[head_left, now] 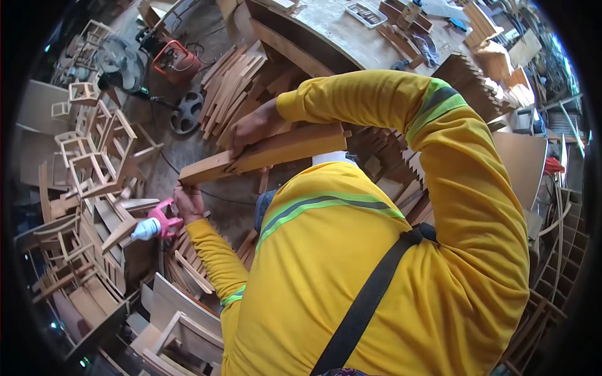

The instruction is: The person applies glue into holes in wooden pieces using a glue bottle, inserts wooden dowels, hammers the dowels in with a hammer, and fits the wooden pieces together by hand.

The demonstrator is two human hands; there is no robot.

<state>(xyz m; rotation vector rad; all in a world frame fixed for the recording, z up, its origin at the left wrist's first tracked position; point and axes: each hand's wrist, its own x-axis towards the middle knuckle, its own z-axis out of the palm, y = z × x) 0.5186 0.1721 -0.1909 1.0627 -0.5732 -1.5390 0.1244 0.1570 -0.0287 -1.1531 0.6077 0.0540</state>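
Note:
A long wooden piece (288,145) with a small tenon at its right end lies across the front of my body, tilted slightly. My left hand (189,202) grips its left end from below, fingers partly hidden behind the wood. Higher up, my right hand (254,128) is closed over the far edge of the same piece, near a dark notch or slot. Just left of my left hand is a white bottle (146,229) with a pink holder (166,219) around its top. Stacked wooden strips (229,88) lie on the floor beyond my right hand.
Wooden stool frames (100,156) crowd the left side. A fan (122,66), a red machine (177,61) and a dark spoked wheel (187,113) stand at upper left. A worktable (326,25) with tools is at the top; more stacked wood (467,81) stands right.

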